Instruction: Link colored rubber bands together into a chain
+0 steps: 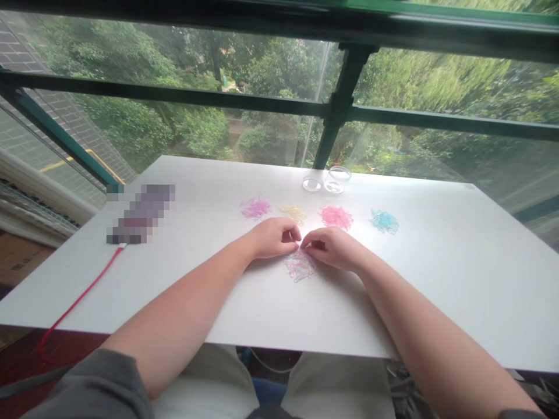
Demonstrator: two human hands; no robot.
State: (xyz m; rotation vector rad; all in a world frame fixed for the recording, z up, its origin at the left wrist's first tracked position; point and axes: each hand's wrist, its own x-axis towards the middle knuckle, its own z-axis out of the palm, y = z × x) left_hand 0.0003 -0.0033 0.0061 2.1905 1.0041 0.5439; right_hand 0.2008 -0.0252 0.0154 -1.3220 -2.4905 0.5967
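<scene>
Two bare hands meet at the far side of a mixed pile point(300, 269) of small looped pieces, near the middle of a white table point(463, 267). The near edge runs just in front of the person's lap, with a band of white surface between it and the pile; the far edge lies along a green window frame point(335, 107), trees beyond the glass. The widest open room stretches to the right, from a blue pile point(384, 221) out to the slanting right edge. To the left, white surface separates the forearms from a pixelated dark object point(140, 214), whose red cable point(87, 291) drops over the near edge.

The mixed pile is a loose, flat tangle of pale, translucent pieces, pink and bluish tones among them, too fine to make out one by one. The left hand point(275, 238) curls in from the left, thumb and fingers drawn together; the right hand point(332, 247) mirrors it, fingertips just beside the left's. Whether either grip pinches a piece cannot be told.

Beyond the hands, single-coloured piles form a row: purple pile point(255, 208) at left, then yellow pile point(294, 214), pink pile point(336, 216) and the blue one. Farther still sit a clear round container point(335, 185) and a clear disc point(311, 184).
</scene>
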